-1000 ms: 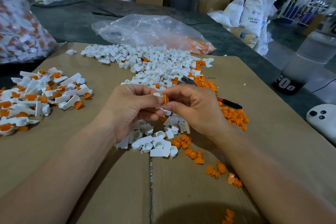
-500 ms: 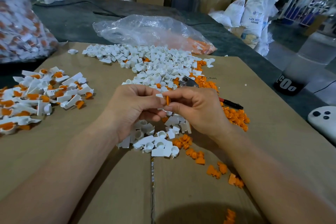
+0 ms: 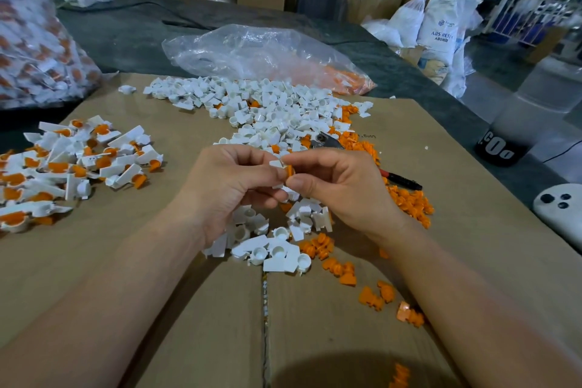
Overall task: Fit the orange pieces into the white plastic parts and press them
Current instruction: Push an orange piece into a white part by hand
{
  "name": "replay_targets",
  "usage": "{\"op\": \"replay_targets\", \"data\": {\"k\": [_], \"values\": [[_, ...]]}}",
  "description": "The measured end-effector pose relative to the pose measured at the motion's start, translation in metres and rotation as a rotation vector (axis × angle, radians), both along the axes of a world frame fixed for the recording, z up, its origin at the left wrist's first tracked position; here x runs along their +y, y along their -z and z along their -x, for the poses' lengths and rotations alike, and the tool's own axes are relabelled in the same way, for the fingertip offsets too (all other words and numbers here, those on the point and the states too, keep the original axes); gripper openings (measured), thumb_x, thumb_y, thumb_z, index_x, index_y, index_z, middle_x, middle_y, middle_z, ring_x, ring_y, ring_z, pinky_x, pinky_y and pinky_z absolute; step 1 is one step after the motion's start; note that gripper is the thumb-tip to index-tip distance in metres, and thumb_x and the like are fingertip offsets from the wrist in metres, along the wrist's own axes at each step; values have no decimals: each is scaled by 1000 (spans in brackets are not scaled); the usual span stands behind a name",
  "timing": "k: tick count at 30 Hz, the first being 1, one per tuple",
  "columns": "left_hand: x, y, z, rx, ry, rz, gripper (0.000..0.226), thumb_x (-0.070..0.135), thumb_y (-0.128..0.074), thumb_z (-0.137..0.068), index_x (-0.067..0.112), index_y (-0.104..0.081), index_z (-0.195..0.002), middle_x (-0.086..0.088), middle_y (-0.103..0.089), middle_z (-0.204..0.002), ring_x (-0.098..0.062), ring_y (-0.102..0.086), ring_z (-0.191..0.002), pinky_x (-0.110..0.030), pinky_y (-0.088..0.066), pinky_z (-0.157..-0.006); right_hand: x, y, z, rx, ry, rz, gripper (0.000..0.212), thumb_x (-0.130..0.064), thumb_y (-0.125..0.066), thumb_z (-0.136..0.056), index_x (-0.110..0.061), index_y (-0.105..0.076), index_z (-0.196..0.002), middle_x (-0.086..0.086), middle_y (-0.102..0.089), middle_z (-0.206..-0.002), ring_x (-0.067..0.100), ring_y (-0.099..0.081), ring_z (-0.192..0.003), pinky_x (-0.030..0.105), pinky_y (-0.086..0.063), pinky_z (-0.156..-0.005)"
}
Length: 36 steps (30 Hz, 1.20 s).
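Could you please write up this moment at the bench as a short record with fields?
surface: cardboard sheet
left hand: holds a white part
right hand: pinches an orange piece against the white part
finished pile: at far left, white parts with orange fitted
loose white parts: heap beyond the hands
loose orange pieces: right of the hands
red-handled tool: lies among the orange pieces, partly hidden
plastic bag: clear, behind the heap
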<state>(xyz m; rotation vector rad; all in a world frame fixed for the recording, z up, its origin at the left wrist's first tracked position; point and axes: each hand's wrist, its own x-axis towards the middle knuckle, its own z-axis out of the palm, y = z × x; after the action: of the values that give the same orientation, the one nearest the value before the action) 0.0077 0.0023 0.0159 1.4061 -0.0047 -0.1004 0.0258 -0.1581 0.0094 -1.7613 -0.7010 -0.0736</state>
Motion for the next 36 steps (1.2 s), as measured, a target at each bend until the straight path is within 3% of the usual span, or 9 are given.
{"op": "replay_targets", "data": {"k": [6, 14, 18, 23, 29, 32, 36], "values": [[0, 1, 1, 0, 19, -3, 21, 10, -71, -50, 0, -65, -68, -13, -64, -54, -16, -62, -46, -18, -47, -42, 0, 1, 0, 14, -1, 5, 41, -19, -67, -68, -16, -60, -108, -7, -67, -82, 3, -68, -78, 17, -53, -75], [1, 0, 1, -11, 2, -8, 17, 10, -72, -48, 4, -66, -63, -12, -65, -56, -16, -62, -46, -18, -47, -42, 0, 0, 0, 20, -21, -30, 25, -23, -67, -67, -26, -64, -92, -10, -67, -85, 4, -67, -79, 18, -52, -73], [0, 0, 1, -14, 8, -10, 11, 11, -72, -45, 9, -69, -56, -12, -65, -56, -16, -63, -47, -18, -47, -42, 0, 2, 0, -23, 25, -47, 35, -18, -68, -69, -11, -65, -103, -6, -69, -84, 6, -68, -80, 20, -53, -74], [0, 1, 1, -20, 4, -27, 17, 10, -72, -47, 5, -68, -62, -13, -65, -56, -16, -63, -47, -17, -47, -41, -1, 5, -3, -56, 57, -8, 37, -5, -70, -72, -2, -59, -107, 7, -69, -88, 17, -68, -83, 32, -55, -78], [0, 2, 1, -20, 1, -31, 11, 1, -73, -55, 4, -67, -63, -11, -65, -56, -16, -63, -47, -18, -47, -42, 0, 1, 1, -6, 41, -2, 38, -25, -66, -68, -13, -64, -104, -4, -69, -84, 9, -68, -81, 24, -54, -76], [1, 2, 1, -14, 6, -45, 10, -7, -70, -68, 3, -66, -67, -11, -65, -57, -16, -63, -48, -18, -48, -43, 0, -1, 1, 1, 46, 1, 38, -24, -65, -68, -12, -63, -104, -3, -68, -84, 6, -67, -79, 21, -53, -73], [0, 2, 2, -16, 7, -60, 9, -6, -71, -67, 2, -66, -69, -11, -66, -58, -16, -64, -48, -18, -48, -43, 0, -1, 1, 0, 60, 14, 37, -21, -66, -69, -9, -63, -104, 1, -69, -86, 9, -67, -81, 23, -53, -74]]}}
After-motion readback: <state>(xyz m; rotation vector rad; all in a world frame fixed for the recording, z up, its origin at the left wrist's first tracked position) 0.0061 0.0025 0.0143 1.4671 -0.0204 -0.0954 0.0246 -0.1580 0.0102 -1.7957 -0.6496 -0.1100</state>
